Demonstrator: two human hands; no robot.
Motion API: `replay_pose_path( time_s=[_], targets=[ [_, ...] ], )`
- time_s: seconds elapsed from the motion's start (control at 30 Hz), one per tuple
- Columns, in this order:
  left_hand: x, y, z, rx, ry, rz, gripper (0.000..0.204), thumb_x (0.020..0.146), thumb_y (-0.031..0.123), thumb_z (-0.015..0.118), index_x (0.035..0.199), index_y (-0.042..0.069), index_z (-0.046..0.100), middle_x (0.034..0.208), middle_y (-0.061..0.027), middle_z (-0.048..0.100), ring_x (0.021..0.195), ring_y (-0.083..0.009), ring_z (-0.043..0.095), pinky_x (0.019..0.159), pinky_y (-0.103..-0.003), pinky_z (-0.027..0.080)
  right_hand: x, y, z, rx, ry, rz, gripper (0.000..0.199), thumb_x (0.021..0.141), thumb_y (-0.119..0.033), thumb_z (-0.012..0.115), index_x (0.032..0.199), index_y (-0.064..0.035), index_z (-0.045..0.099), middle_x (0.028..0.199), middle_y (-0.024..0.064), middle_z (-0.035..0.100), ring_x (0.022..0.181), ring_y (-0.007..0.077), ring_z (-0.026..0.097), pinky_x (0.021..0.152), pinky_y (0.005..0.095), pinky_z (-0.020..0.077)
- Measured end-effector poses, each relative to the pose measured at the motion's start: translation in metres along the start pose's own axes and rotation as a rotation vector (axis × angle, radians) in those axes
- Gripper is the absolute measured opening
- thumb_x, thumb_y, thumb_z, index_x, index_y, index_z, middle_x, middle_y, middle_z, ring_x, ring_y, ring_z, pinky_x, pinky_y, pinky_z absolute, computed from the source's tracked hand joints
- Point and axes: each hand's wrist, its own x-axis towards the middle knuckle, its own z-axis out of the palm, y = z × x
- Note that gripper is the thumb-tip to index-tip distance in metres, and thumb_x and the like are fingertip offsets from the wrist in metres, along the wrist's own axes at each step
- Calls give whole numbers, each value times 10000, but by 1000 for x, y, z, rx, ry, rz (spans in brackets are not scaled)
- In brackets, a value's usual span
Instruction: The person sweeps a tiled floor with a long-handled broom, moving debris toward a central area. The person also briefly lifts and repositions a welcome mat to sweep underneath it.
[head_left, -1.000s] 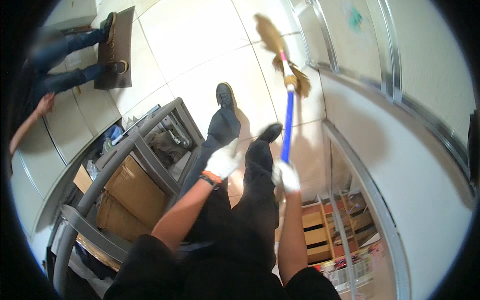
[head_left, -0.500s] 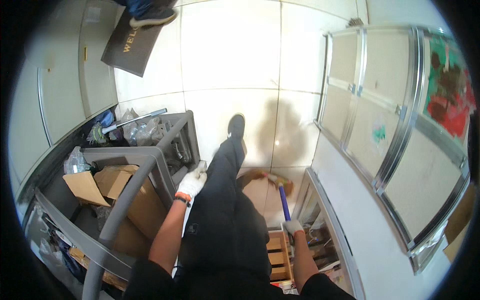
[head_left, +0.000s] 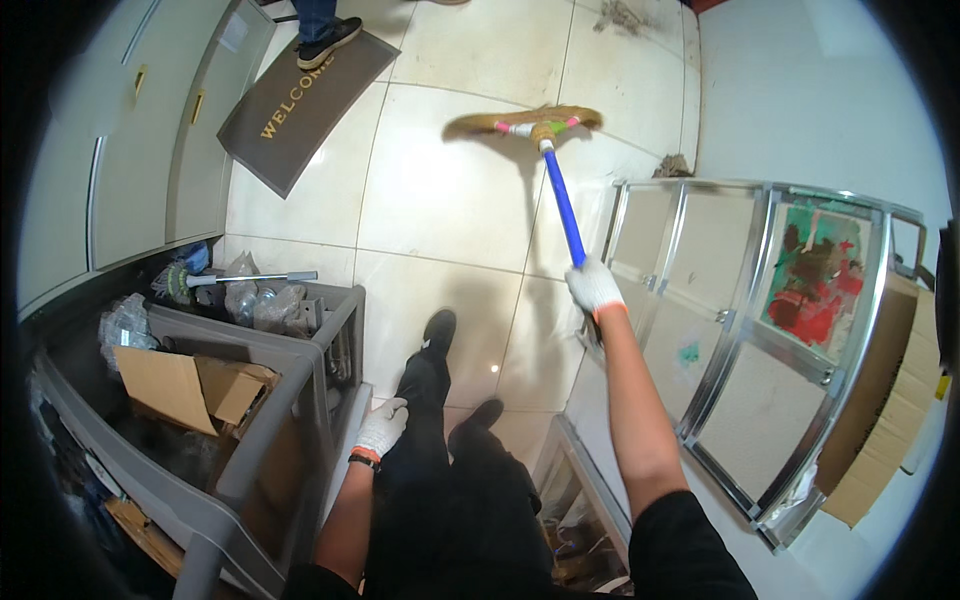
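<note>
One broom [head_left: 561, 197] had swung from beside the legs [head_left: 422, 390] out over tiles [head_left: 440, 190] ahead, right hand [head_left: 595, 287] was clamped on its blue handle [head_left: 568, 225], left hand [head_left: 382, 428] was near the legs, finger gap I couldn't tell

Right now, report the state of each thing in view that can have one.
Left hand: gloved, fingers partly curled, beside the leg
Right hand: gloved, closed around the broom handle
Broom head: bristles fanned out
Cardboard box: open, flap raised
Doormat: flat, shoe on it
Cabinet doors: appear shut
Framed panel: smeared red and green
</note>
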Motion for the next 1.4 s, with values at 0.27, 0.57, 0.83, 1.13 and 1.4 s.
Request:
replay_pose_path(
  time_s=[0.27,0.57,0.83,1.13,1.4],
  targets=[
    [-37,-10,45,-430,56,-158,312,1071,257,555,1222,21,691,773,-69,670,628,-164,633,579,-337,513,-289,-21,-66,-486,-300,-170,513,1023,-410,589,1320,-7,477,915,324,717,869,519,709,824,619,549],
    [-155,-76,231,-706,71,-667,343,1020,310,574,1133,17,712,826,-122,715,741,-256,703,665,-412,550,-277,70,159,-807,-1012,-658,367,1000,-350,627,1178,-38,705,1102,227,769,1056,403,747,919,508,593],
    [-255,-103,339,-589,276,-496,434,1012,357,562,1190,2,735,1055,-187,763,954,-288,706,859,-402,541,-71,58,180,-1340,-711,-735,348,967,-391,630,1092,-127,820,1101,148,799,1019,330,776,851,478,595],
    [-274,-66,344,-1051,193,-594,329,1025,262,565,1101,18,772,965,-132,764,867,-208,713,759,-359,558,24,-168,-157,-1450,-15,-403,468,1009,-446,614,1189,-47,780,1158,216,772,1075,394,751,950,498,592],
    [-134,-72,243,-10,660,126,346,1028,298,553,1101,26,753,882,-200,730,815,-333,726,740,-424,554,-127,-354,-87,-1358,-312,-770,479,1005,-490,604,1104,-51,765,1048,204,779,993,391,757,883,501,598]
  ],
)
